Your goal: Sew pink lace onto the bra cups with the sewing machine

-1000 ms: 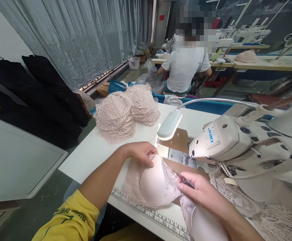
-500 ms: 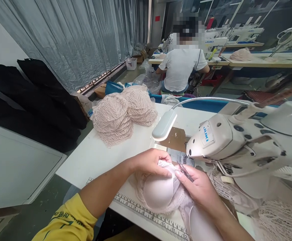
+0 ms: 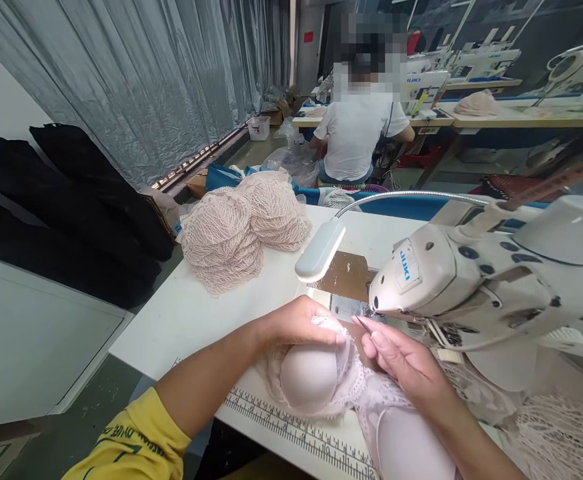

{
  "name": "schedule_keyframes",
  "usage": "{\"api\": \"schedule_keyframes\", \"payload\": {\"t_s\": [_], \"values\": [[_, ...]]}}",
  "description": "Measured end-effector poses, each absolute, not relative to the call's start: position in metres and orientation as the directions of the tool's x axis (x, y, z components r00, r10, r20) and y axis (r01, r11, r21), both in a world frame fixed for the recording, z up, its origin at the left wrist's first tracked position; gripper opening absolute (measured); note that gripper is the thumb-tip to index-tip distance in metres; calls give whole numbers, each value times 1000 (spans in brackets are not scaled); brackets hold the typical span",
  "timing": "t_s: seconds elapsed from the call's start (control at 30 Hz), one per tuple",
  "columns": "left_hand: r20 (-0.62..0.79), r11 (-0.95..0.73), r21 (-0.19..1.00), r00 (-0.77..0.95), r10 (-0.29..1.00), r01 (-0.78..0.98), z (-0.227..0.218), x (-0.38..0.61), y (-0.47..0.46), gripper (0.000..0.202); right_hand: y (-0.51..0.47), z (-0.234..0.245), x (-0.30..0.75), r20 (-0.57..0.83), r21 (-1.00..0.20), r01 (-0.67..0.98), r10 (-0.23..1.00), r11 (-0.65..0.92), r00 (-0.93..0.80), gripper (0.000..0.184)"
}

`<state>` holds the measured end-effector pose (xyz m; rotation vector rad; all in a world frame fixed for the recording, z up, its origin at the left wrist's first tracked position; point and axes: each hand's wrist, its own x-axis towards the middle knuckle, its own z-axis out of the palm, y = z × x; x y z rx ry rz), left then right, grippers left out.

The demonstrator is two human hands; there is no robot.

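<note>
A pale pink padded bra cup [image 3: 309,375] with a lace edge lies on the white sewing table [image 3: 191,313], just in front of the needle area. My left hand [image 3: 299,321] curls over the top of the cup and grips its lace edge. My right hand [image 3: 404,363] rests on the lace beside it, fingers closed on small metal thread snips [image 3: 364,325] that point toward the needle plate. A second cup [image 3: 411,447] of the same garment lies under my right forearm.
A white Juki sewing machine [image 3: 471,280] fills the right side, its gooseneck lamp [image 3: 320,250] over the plate. A stack of lace cups [image 3: 241,223] sits at the table's far left. A ruler strip [image 3: 296,433] lines the front edge. Another person [image 3: 359,127] sits at a bench behind.
Both hands have slid the cup forward toward the machine's needle. The snips in my right hand now point at the needle plate.
</note>
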<state>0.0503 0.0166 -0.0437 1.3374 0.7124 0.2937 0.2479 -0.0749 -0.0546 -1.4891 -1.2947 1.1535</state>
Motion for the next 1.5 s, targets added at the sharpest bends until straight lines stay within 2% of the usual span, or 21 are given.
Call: {"api": "schedule_keyframes", "payload": {"t_s": [0.13, 0.27, 0.37, 0.5, 0.6, 0.77, 0.97, 1.1, 1.27, 1.43, 1.5], "values": [[-329, 288, 939, 731, 598, 187, -45, 51, 16, 31, -74, -52, 248, -113, -940, 318, 992, -126, 58, 42], [-310, 262, 947, 751, 583, 187, -46, 51, 15, 36, -70, -55, 249, -129, -932, 352, 988, -91, -86, 37], [-297, 232, 952, 767, 568, 197, -46, 52, 14, 31, -70, -53, 247, -109, -926, 374, 979, -37, -171, 33], [-317, 190, 948, 765, 560, 254, -44, 53, 14, 29, -71, -45, 241, -35, -910, 415, 991, 20, -125, 25], [-303, 198, 953, 774, 556, 231, -43, 53, 13, 28, -72, -43, 238, -14, -912, 409, 995, 30, -103, 23], [-305, 235, 949, 795, 525, 210, -42, 50, 15, 28, -69, -55, 246, -79, -946, 322, 990, -38, -114, 27], [-321, 208, 947, 788, 526, 247, -40, 47, 16, 28, -64, -66, 256, -130, -935, 353, 969, -48, -212, 30], [-309, 179, 951, 822, 478, 253, -43, 48, 15, 35, -64, -61, 252, -114, -938, 346, 961, -20, -252, 29], [-296, 206, 952, 850, 436, 226, -45, 50, 14, 38, -65, -58, 244, -58, -930, 365, 970, 34, -238, 25], [-330, 208, 943, 809, 487, 260, -43, 50, 13, 29, -67, -54, 245, -104, -937, 345, 986, -53, -131, 30], [-340, 215, 940, 803, 489, 266, -44, 49, 14, 29, -71, -48, 254, -158, -912, 397, 981, -103, -110, 33]]}}
